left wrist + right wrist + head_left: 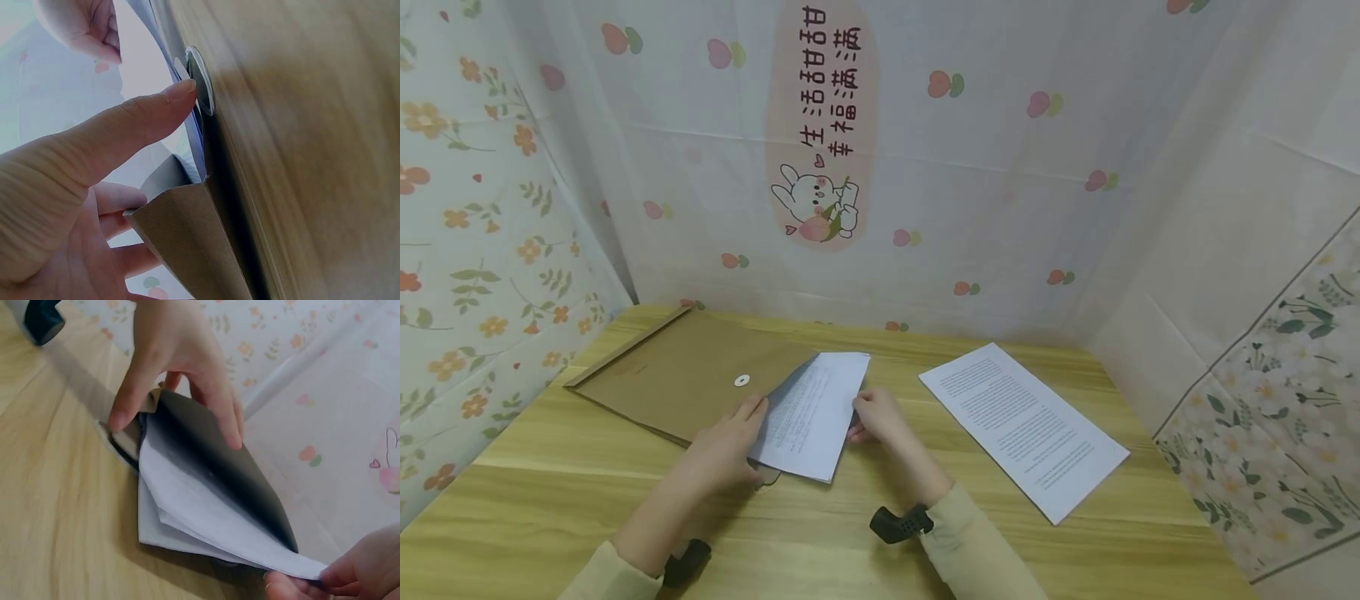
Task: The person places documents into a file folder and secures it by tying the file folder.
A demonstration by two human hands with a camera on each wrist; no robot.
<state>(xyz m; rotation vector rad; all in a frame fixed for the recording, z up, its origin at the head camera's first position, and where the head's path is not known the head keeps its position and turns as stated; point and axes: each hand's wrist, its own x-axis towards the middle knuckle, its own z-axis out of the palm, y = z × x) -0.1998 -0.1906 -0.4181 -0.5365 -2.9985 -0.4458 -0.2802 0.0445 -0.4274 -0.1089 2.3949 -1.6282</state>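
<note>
A brown paper document envelope (692, 375) with a white round button (742, 381) lies on the left side of the table. Printed sheets (814, 408) stick out of its mouth, partly hidden inside it. My left hand (724, 450) grips the envelope at the mouth, fingers on the raised upper panel and thumb (147, 122) at the lower edge. Between the panels, in the right wrist view, the white sheets (187, 487) show as a slightly fanned stack. My right hand (880, 414) pinches the outer edge of these sheets.
A separate printed stack of paper (1024, 429) lies at the right of the wooden table (820, 542). Patterned cloth (970, 183) hangs along the back and both sides. A dark wrist device (901, 523) sits on each forearm.
</note>
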